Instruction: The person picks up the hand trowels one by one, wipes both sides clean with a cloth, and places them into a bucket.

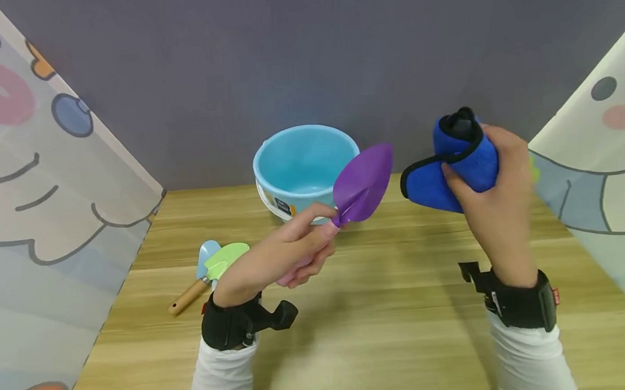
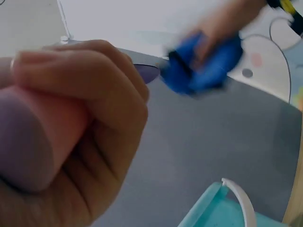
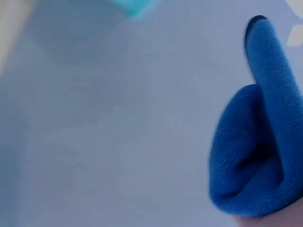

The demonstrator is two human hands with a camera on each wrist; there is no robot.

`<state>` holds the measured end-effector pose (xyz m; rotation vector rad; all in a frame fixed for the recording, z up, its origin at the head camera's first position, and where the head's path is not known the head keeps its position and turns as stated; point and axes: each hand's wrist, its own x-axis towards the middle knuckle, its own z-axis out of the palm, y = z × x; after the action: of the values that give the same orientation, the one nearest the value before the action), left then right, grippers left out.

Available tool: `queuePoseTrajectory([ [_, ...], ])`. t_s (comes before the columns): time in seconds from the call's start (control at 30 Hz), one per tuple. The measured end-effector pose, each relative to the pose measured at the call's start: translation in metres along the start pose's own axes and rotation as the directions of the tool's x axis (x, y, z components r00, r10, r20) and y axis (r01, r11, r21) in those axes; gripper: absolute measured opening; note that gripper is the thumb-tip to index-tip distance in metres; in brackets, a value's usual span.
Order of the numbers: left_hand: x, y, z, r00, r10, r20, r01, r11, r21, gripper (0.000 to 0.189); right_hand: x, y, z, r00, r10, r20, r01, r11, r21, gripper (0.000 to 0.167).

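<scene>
My left hand (image 1: 299,248) grips a small trowel by its pink handle (image 2: 61,113). The trowel's purple blade (image 1: 363,184) points up and to the right, overlapping the bucket's right rim in the head view. On the right, my right hand (image 1: 506,192) holds a bunched blue cloth (image 1: 473,164) with black edging, raised above the table. The cloth (image 3: 255,156) is folded over on itself in the right wrist view, and most of that hand is out of frame there. A light-blue bucket (image 1: 305,154) with a white handle stands behind the left hand.
At the left of the wooden table (image 1: 381,331) lie a green trowel (image 1: 226,260) with a wooden handle and a light-blue tool (image 1: 207,253) partly under it. A dark grey wall (image 1: 208,77) rises behind the bucket. Cartoon-printed panels (image 1: 39,172) flank both sides.
</scene>
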<state>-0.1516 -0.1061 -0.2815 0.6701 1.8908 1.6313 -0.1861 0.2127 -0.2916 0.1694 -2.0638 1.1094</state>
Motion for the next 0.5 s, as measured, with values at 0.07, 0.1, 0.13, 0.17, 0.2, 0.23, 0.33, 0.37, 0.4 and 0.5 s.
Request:
queuePoseTrajectory([
  [0.07, 0.004, -0.001, -0.001, 1.0, 0.021, -0.004, -0.021, 0.999, 0.048, 0.021, 0.0, -0.018, 0.0, 0.991, -0.086, -0.1, 0.094, 0.992, 0.078, 0.057],
  [0.1, 0.006, -0.002, -0.002, 0.999, 0.031, -0.007, -0.031, 0.997, 0.073, 0.021, -0.001, -0.026, 0.002, 0.982, -0.125, -0.143, 0.142, 0.983, 0.114, 0.058],
  [0.13, 0.007, -0.003, -0.002, 0.999, 0.042, -0.013, -0.04, 0.994, 0.103, 0.021, -0.002, -0.032, 0.004, 0.97, -0.159, -0.181, 0.187, 0.972, 0.144, 0.059],
  [0.17, 0.009, -0.004, -0.002, 0.999, 0.045, -0.027, -0.041, 0.989, 0.139, 0.021, -0.003, -0.038, 0.006, 0.96, -0.182, -0.214, 0.221, 0.96, 0.173, 0.061],
  [0.2, 0.01, -0.005, -0.002, 0.998, 0.045, -0.051, -0.035, 0.983, 0.182, 0.022, -0.003, -0.043, 0.008, 0.947, -0.203, -0.248, 0.254, 0.947, 0.197, 0.063],
  [0.23, 0.011, -0.006, -0.002, 0.996, 0.039, -0.085, -0.018, 0.971, 0.237, 0.025, -0.004, -0.046, 0.011, 0.935, -0.224, -0.275, 0.286, 0.935, 0.212, 0.064],
  [0.33, 0.012, -0.008, 0.0, 0.971, 0.032, -0.239, 0.087, 0.877, 0.472, 0.031, -0.006, -0.052, 0.016, 0.907, -0.285, -0.309, 0.36, 0.906, 0.221, 0.065],
  [0.37, 0.013, -0.009, 0.002, 0.954, 0.048, -0.295, 0.131, 0.82, 0.557, 0.032, -0.007, -0.053, 0.016, 0.902, -0.298, -0.312, 0.374, 0.901, 0.222, 0.064],
  [0.4, 0.014, -0.011, 0.003, 0.935, 0.084, -0.346, 0.17, 0.748, 0.642, 0.033, -0.008, -0.053, 0.017, 0.899, -0.307, -0.313, 0.384, 0.896, 0.224, 0.062],
  [0.5, 0.017, -0.015, 0.008, 0.86, 0.236, -0.452, 0.283, 0.517, 0.808, 0.029, -0.009, -0.053, 0.017, 0.902, -0.322, -0.287, 0.388, 0.896, 0.216, 0.061],
])
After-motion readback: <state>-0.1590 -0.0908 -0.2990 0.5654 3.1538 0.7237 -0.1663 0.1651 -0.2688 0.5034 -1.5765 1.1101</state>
